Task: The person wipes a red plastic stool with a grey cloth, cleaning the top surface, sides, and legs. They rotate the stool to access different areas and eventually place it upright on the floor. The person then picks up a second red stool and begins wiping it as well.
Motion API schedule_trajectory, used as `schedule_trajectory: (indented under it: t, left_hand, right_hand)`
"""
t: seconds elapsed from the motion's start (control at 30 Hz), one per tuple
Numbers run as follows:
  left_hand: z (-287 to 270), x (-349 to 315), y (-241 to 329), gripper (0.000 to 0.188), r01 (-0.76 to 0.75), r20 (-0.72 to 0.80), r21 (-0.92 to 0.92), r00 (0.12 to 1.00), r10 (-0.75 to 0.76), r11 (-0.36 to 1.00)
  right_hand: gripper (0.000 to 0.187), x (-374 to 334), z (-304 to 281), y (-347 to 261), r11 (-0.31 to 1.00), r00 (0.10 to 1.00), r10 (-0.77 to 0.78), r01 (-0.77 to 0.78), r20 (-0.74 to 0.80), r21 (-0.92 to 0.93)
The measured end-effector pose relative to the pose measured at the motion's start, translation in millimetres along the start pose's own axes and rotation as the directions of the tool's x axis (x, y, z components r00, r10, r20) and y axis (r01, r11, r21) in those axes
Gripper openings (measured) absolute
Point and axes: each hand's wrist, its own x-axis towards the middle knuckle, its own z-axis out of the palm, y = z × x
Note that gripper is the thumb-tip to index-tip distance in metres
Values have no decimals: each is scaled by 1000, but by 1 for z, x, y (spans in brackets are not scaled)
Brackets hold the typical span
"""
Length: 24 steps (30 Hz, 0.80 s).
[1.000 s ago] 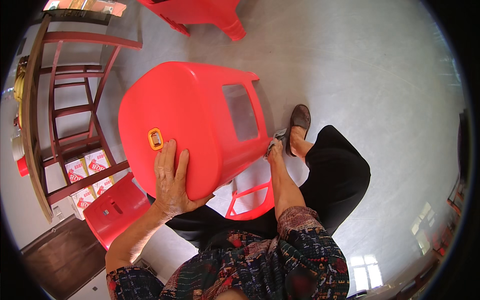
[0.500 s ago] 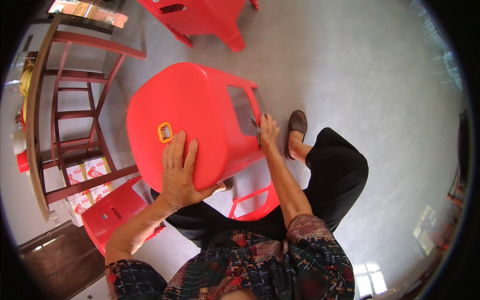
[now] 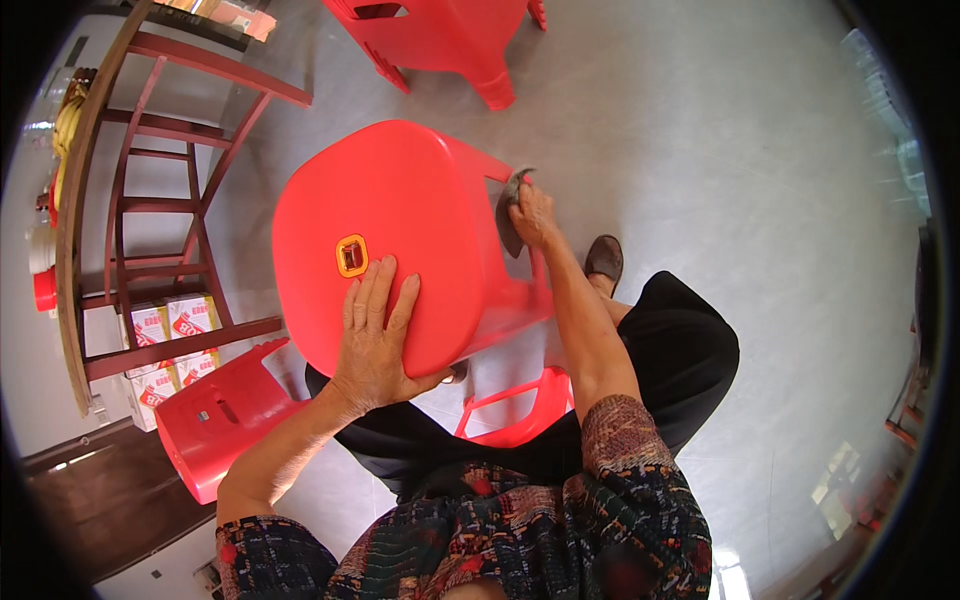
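Observation:
A red plastic stool [image 3: 375, 190] stands in front of me, with a yellow-rimmed hole in its seat. My left hand [image 3: 378, 335] lies flat on the near part of the seat, fingers spread just below the hole and thumb at the edge. At the stool's right side, my right hand [image 3: 535, 215] is closed round a dark grey cloth [image 3: 510, 225], which hangs against the frame of the side opening. Part of that opening is hidden behind the cloth.
Another red stool [image 3: 455, 45] stands ahead, one [image 3: 225, 420] at lower left, and red plastic [image 3: 545, 405] shows between my legs. On the left is a wooden table [image 3: 72, 220] with dark red legs, bananas [image 3: 66, 128] on top and printed cartons [image 3: 190, 318] beneath. My shoe [image 3: 605, 257] rests at right.
My right hand has moved up and away from me along the stool's side, and more of the cloth now shows. My left hand stays on the seat. The whole view has shifted slightly.

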Motion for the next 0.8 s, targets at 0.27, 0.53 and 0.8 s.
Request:
schedule_trajectory:
  t: [0.27,0.53,0.8]
  left_hand:
    - [-3,2,0,113,2,-3,24,1000,-2,1000]
    - [-3,5,2,107,-5,-13,8,1000,5,1000]
    - [-1,2,1,110,-19,-6,27,1000,19,999]
  right_hand:
    - [25,-93,-34,8,979,921,-99,158,377,-130]
    - [29,-111,-33,9,884,914,154,-297,374,362]
    - [50,-25,3,-4,983,995,87,-78,-51,168]
